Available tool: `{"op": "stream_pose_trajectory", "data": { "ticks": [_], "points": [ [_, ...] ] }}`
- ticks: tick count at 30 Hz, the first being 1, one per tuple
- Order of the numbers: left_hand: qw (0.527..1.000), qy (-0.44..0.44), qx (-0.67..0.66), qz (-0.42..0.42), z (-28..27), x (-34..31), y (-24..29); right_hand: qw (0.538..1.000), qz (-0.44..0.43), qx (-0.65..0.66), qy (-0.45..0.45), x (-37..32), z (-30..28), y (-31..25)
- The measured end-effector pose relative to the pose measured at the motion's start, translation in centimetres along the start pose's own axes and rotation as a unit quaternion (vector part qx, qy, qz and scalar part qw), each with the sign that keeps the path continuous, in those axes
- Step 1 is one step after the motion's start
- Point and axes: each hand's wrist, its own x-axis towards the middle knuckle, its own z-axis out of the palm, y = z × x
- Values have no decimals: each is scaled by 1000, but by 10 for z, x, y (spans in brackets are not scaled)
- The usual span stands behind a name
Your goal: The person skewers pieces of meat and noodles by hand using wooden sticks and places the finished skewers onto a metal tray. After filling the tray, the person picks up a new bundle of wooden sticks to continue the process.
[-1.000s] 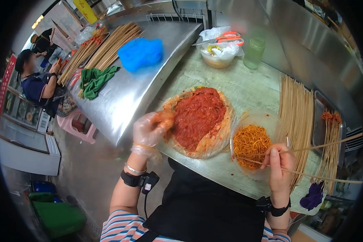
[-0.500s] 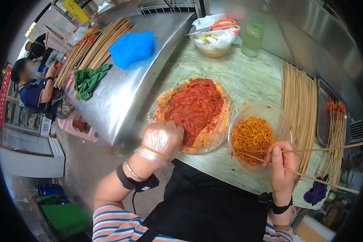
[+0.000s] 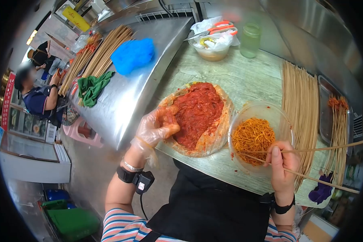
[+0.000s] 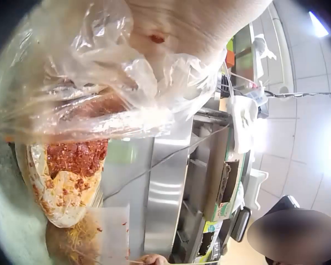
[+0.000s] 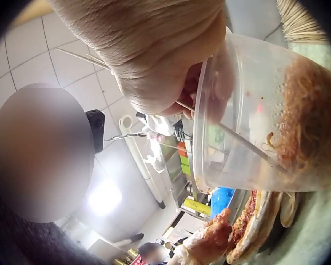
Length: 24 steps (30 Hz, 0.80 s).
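Observation:
In a clear plastic glove, the left hand point(image 3: 154, 127) has its fingers bent at the left edge of a plastic bag point(image 3: 224, 139) of red minced paste point(image 3: 199, 111). Its fingertips are stained orange; whether they pinch any paste is unclear. Two long thin sticks point(image 3: 322, 148) are gripped by the bare right hand point(image 3: 284, 163), at the rim of a clear tub point(image 3: 280, 115). Their tips reach into orange shreds point(image 3: 252, 137). The right wrist view shows a stick point(image 5: 248, 144) slanting into the tub point(image 5: 254, 99).
Bare skewers point(image 3: 298, 117) lie right of the tub, beside a metal tray point(image 3: 326, 109) and red-tipped skewers point(image 3: 339, 125). Behind stand a bowl with scissors point(image 3: 211, 52) and a green jar point(image 3: 251, 40). A blue bag point(image 3: 133, 55) lies on the steel table point(image 3: 127, 94); a person sits beyond.
The left hand has lifted from the paste's lower left edge and drawn back up and left, its fingers turned into view. The right hand keeps its hold on the sticks.

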Motion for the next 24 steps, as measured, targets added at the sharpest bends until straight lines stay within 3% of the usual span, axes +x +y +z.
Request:
{"op": "stream_pose_trajectory", "data": {
  "ticks": [3,6,12,18,21,24],
  "points": [
    [1000,8,9,0,8,-2,2,1000,-3,-11,-3,0,-1,1],
    [997,33,-65,11,12,2,-7,1000,-14,-18,-5,0,-2,2],
    [990,-19,-139,-4,14,-2,-3,999,-18,-30,-4,0,-1,-1],
    [998,23,-32,49,22,-6,-4,999,-16,-33,-5,1,-2,-1],
    [999,6,-30,23,21,-8,1,999,-31,-31,-2,0,-1,1],
    [979,0,-204,-16,22,-3,-7,1000,-15,-28,-2,-1,-2,1]
  ]
}}
